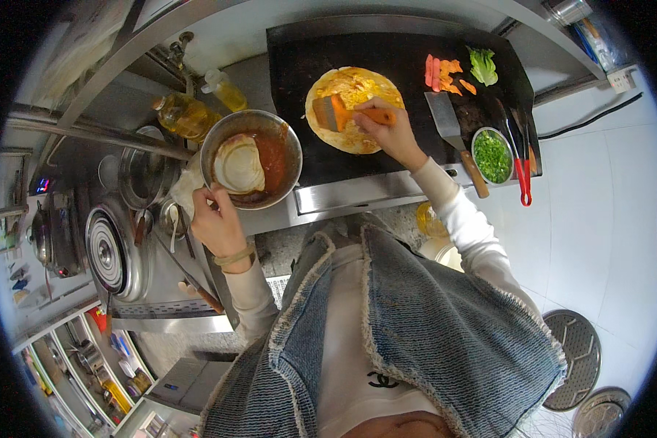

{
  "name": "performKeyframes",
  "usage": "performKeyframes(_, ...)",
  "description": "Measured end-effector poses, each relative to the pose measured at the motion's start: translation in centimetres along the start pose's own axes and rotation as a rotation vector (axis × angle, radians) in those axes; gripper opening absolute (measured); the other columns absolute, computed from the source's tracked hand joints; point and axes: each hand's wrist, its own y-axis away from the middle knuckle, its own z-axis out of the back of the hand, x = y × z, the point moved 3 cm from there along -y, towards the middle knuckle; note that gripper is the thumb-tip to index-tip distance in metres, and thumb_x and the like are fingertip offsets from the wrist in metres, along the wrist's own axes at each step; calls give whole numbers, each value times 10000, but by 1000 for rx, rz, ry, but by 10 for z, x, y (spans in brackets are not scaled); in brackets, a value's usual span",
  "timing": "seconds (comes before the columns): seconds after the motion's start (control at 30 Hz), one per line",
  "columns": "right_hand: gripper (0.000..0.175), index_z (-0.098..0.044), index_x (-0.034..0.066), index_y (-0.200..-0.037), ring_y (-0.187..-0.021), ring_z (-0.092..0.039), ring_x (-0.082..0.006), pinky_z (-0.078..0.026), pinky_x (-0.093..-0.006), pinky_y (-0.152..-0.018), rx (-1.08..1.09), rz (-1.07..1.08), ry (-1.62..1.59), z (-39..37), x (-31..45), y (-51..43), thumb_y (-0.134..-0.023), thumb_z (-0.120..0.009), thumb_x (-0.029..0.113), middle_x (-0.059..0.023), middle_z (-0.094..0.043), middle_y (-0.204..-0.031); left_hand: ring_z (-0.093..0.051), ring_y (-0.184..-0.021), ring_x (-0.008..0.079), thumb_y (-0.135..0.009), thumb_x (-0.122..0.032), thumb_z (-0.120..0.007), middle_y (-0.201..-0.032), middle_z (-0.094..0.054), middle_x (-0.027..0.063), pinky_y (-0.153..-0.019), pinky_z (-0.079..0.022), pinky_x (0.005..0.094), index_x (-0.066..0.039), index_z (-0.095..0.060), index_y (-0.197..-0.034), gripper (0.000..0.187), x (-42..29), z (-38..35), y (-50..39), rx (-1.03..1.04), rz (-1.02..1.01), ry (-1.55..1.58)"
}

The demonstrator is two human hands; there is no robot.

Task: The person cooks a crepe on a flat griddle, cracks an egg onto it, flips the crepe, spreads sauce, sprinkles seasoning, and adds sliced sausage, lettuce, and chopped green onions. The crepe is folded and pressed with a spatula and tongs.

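My right hand (391,131) grips the orange handle of a flat pastry brush (333,112). Its bristles rest on a round egg-topped flatbread (356,87), which lies on a black griddle (339,49) and bears patches of reddish sauce. At the left, my left hand (218,222) pinches the near rim of a steel bowl (293,183). Red-brown sauce (274,159) coats the inside of this bowl, and a pale, rounded object (238,164) sits in it; I cannot tell what that is.
Sausage pieces and orange slices (442,74) lie by a lettuce leaf (483,65) on the griddle's right. Nearer are a wood-handled spatula (454,131), a bowl of chopped green onion (491,156) and red-handled tongs (521,175). Oil bottles (186,116) stand behind the sauce bowl; a round burner (107,249) is left.
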Motion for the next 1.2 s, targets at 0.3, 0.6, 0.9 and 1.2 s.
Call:
performKeyframes(0.3, 160, -641, 13, -894, -689, -657, -183, -503, -287, -621, 152, -161, 91, 24, -20, 20, -809, -659, 147, -132, -666, -777, -578, -531, 354, -859, -233, -555, -593, -578, 159, -492, -425, 425, -47, -554, -784, 200, 17, 6, 7, -1, -4, -11)
performKeyframes(0.6, 158, -647, 23, -881, -695, -663, -195, -500, -300, -623, 171, -120, 108, 15, -5, 6, -788, -680, 146, -128, -659, -749, -597, -552, 338, -857, -212, -564, -612, -590, 151, -508, -449, 404, -53, -547, -793, 172, 11, -1, 3, 24, 4, 14)
performKeyframes(0.9, 154, -651, 22, -941, -718, -614, -98, -477, -221, -631, 97, 133, -126, 10, 62, 5, -798, -680, 71, -58, -669, -810, -590, -545, 336, -857, -203, -565, -600, -577, 131, -518, -457, 387, -52, -518, -751, 190, -17, -18, 2, 110, -45, 5)
performKeyframes(1.2, 216, -614, 60, -981, -608, -589, -221, -469, -291, -548, 289, 596, 208, -54, 74, 22, -772, -663, 43, -81, -598, -728, -583, -563, 348, -848, -179, -566, -614, -575, 127, -524, -453, 413, -49, -506, -749, 174, -24, -22, 7, 142, -33, 37)
